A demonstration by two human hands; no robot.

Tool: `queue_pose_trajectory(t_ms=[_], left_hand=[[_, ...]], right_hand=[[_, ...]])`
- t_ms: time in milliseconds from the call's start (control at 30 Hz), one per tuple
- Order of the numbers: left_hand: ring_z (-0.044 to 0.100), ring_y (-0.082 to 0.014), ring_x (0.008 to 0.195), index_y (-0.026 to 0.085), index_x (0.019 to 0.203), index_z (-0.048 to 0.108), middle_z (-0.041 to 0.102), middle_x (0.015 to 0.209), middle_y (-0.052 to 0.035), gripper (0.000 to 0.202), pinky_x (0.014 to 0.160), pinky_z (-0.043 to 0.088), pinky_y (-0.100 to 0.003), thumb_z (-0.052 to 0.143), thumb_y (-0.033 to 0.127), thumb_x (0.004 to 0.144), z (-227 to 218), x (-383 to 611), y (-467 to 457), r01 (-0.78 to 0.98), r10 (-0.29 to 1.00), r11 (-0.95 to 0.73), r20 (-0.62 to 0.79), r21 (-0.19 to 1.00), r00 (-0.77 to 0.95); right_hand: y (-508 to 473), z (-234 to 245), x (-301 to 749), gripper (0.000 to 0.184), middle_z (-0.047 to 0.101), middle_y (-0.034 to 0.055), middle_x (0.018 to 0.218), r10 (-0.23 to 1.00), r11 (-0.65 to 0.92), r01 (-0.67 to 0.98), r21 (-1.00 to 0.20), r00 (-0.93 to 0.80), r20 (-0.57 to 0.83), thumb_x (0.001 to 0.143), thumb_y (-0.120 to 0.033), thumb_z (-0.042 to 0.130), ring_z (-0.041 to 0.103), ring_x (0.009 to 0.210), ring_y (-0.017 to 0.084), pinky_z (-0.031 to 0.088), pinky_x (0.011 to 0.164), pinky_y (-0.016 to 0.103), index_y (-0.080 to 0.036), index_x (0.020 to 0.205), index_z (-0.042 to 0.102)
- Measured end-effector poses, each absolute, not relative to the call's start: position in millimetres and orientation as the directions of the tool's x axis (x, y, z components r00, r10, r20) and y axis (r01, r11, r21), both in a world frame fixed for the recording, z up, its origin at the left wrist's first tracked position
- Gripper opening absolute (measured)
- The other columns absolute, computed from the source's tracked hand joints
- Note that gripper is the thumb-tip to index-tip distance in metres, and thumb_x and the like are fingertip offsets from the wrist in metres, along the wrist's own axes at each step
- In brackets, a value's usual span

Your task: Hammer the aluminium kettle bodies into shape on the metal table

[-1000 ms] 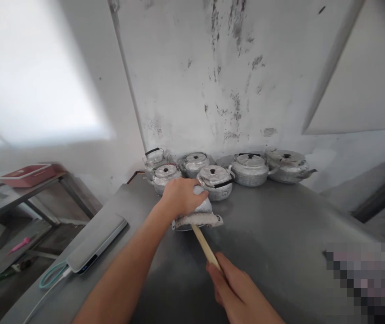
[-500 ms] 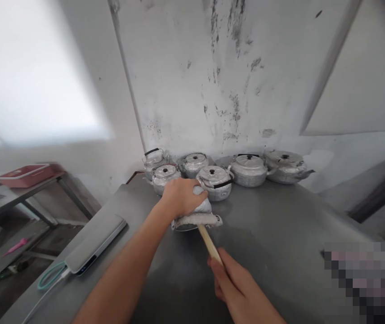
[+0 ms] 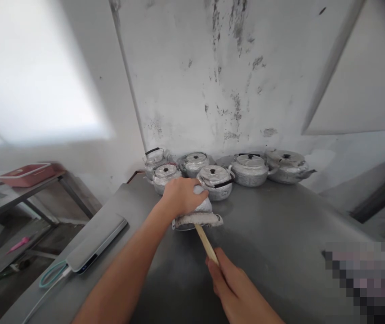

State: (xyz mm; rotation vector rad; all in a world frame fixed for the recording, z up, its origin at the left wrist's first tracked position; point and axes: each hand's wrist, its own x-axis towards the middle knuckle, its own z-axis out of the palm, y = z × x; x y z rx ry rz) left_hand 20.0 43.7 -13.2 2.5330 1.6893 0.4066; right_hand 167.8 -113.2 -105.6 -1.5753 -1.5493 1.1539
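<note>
My left hand (image 3: 181, 195) is closed over the rounded body of a silvery metal kettle (image 3: 204, 204), which lies tilted with its open side toward me. A pale band with a lug at each end runs across its near edge. In my right hand (image 3: 229, 279) is a pale wooden stick (image 3: 208, 245), gripped near its lower end and slanting up to the left. Its far tip passes under the band into the kettle's opening, where it is hidden. The spout and base of this kettle are not clearly visible.
Several lidded aluminium kettles, one with a black handle (image 3: 214, 182), stand along the table's back by a stained wall (image 3: 179, 90). A power bank (image 3: 96, 243) with a cable lies at left on the grey table (image 3: 273, 252). A pink tray (image 3: 27, 175) sits on a side bench.
The stick has swung slightly left at its far tip, and my right hand has shifted a little left with it. My left hand and the kettle stay nearly still.
</note>
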Motion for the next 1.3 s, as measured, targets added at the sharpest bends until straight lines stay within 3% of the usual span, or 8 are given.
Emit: queue_pose_trajectory(t_ms=[233, 533, 800, 1300], left_hand=[[0.068, -0.0324, 0.104, 0.028, 0.12, 0.074, 0.076, 0.111, -0.0083, 0.048, 0.086, 0.051, -0.039, 0.046, 0.058, 0.094, -12.8, 20.6, 42.8, 0.894, 0.912, -0.401, 0.175, 0.198, 0.371], [0.068, -0.0323, 0.102, 0.029, 0.119, 0.074, 0.076, 0.111, -0.0078, 0.047, 0.087, 0.05, -0.04, 0.047, 0.059, 0.094, -18.0, 19.3, 46.4, 0.895, 0.908, -0.406, 0.196, 0.186, 0.371], [0.069, -0.0327, 0.102, 0.03, 0.114, 0.076, 0.077, 0.108, -0.0066, 0.043, 0.086, 0.05, -0.041, 0.048, 0.057, 0.094, -17.2, 20.4, 44.7, 0.898, 0.906, -0.403, 0.219, 0.177, 0.363], [0.068, -0.0327, 0.103, 0.03, 0.118, 0.074, 0.076, 0.111, -0.007, 0.046, 0.087, 0.051, -0.041, 0.047, 0.058, 0.094, -15.2, 20.6, 43.8, 0.894, 0.91, -0.402, 0.192, 0.196, 0.367]], right_hand=[[-115.9, -95.4, 171.1, 0.04, 0.068, 0.0036, 0.073, 0.985, -0.102, 0.396, -0.912, -0.088, -0.148, 0.099, -0.055, 0.047, 0.062, 0.066, 0.02, 0.047, 0.068, 0.028, -0.022, 0.094, 0.068], [-108.0, -126.0, 169.1, 0.044, 0.07, 0.0052, 0.084, 0.986, -0.131, 0.324, -0.937, -0.056, -0.158, 0.101, -0.057, 0.042, 0.064, 0.078, 0.019, 0.05, 0.074, 0.028, -0.02, 0.101, 0.067], [-110.6, -108.3, 173.2, 0.044, 0.065, 0.0024, 0.074, 0.989, -0.103, 0.357, -0.929, -0.064, -0.134, 0.099, -0.059, 0.046, 0.059, 0.07, 0.019, 0.049, 0.069, 0.027, -0.021, 0.096, 0.068], [-103.4, -116.8, 175.0, 0.045, 0.061, 0.0011, 0.074, 0.981, -0.11, 0.338, -0.935, -0.113, -0.156, 0.098, -0.061, 0.048, 0.055, 0.068, 0.016, 0.045, 0.065, 0.025, -0.02, 0.09, 0.065]])
